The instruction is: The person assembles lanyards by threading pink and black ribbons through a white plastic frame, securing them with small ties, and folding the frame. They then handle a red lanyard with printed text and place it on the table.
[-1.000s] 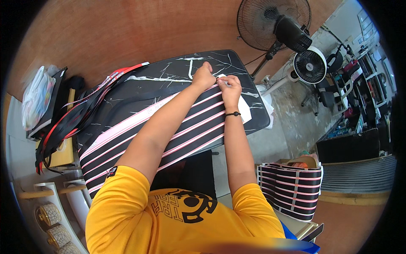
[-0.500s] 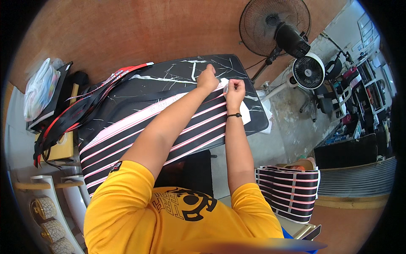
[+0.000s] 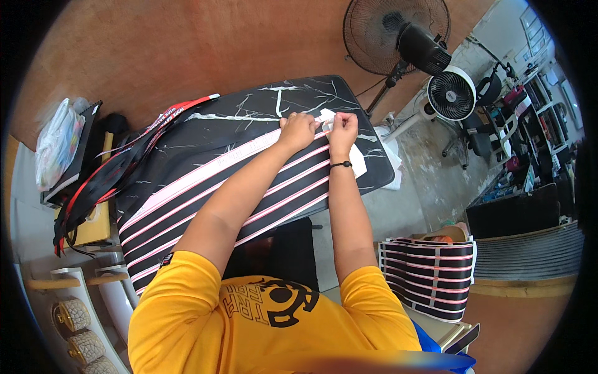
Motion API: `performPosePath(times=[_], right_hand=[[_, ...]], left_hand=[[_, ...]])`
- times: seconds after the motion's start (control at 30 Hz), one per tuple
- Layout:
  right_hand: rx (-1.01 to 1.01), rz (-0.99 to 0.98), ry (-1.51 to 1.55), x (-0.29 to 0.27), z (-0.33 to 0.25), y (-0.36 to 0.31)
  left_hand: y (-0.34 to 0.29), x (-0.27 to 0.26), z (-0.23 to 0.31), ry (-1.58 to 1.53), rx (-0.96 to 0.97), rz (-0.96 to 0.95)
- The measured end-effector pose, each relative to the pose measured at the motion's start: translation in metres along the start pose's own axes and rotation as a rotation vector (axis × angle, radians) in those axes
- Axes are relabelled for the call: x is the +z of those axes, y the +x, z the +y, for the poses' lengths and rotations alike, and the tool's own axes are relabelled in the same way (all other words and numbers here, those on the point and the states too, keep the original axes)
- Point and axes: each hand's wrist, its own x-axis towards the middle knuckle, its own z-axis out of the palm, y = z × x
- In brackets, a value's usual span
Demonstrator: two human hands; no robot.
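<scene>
Black lanyard straps with pink edges (image 3: 205, 199) lie side by side across a black marble-patterned table (image 3: 249, 109). My left hand (image 3: 297, 129) and my right hand (image 3: 342, 129) meet at the far end of the straps, both pinching a white paper strip (image 3: 326, 117) that peels away from a pale pink strip (image 3: 218, 165) running along the top strap. A black band sits on my right wrist. More white paper (image 3: 358, 163) lies under the strap ends beside my right forearm.
A bundle of red and black lanyards (image 3: 93, 181) hangs off the table's left side. A stack of the same pink-edged black straps (image 3: 427, 274) rests on a box at the right. A standing fan (image 3: 398, 34) and a small white fan (image 3: 453, 93) stand beyond the table.
Both hands stay at the strap ends. The white paper strip has been lifted a little further off the pink strip between my fingers.
</scene>
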Motion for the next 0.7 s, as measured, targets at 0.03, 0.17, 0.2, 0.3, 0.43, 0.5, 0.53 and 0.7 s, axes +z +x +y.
performPosePath(times=[0.03, 0.17, 0.2, 0.3, 0.43, 0.5, 0.53, 0.7], right_hand=[[0.013, 0.025, 0.025, -0.001, 0.002, -0.001], [0.031, 0.05, 0.046, 0.0, 0.009, 0.0], [0.043, 0.047, 0.046, -0.001, 0.01, 0.0], [0.027, 0.048, 0.056, 0.0, 0.011, 0.001], [0.052, 0.055, 0.144, 0.0, 0.007, -0.001], [0.059, 0.099, 0.141, -0.001, 0.004, -0.001], [0.062, 0.121, 0.137, -0.001, 0.002, -0.001], [0.091, 0.179, 0.276, -0.001, 0.001, 0.002]], left_hand=[[0.0, 0.002, 0.0, 0.006, 0.012, 0.004], [-0.001, 0.004, 0.001, 0.026, 0.019, -0.004], [-0.002, 0.003, 0.001, 0.032, 0.017, 0.005], [-0.003, 0.002, 0.002, 0.038, 0.02, 0.0], [-0.003, 0.006, 0.001, 0.043, 0.017, 0.011], [-0.002, 0.009, -0.001, 0.055, 0.02, 0.016], [-0.001, 0.01, -0.002, 0.063, 0.004, 0.047], [0.002, 0.004, -0.004, 0.068, -0.043, 0.065]])
